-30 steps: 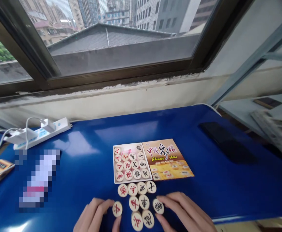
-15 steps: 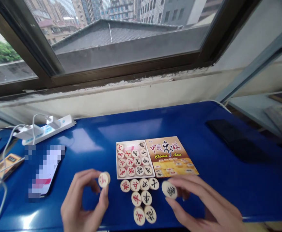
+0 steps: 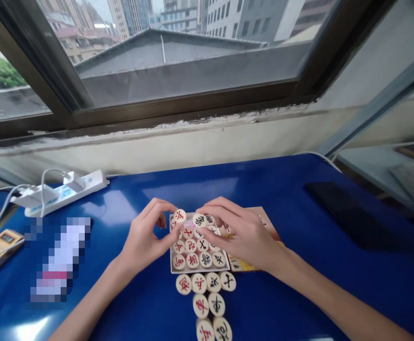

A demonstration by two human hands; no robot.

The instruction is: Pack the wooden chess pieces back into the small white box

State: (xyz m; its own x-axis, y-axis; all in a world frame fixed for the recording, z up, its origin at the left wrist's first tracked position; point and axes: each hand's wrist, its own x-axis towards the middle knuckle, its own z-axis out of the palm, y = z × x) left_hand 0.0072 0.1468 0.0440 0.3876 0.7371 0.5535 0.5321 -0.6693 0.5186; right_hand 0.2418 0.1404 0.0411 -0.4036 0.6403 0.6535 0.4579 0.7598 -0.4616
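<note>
The left hand (image 3: 146,241) is pinching a red-marked piece (image 3: 179,216) over the tray (image 3: 174,271), while the right hand (image 3: 240,234) is pinching a black-marked piece (image 3: 199,219) beside it. Eight loose pieces (image 3: 207,296) are lying on the blue worktop (image 3: 299,265) near the tray.
</note>
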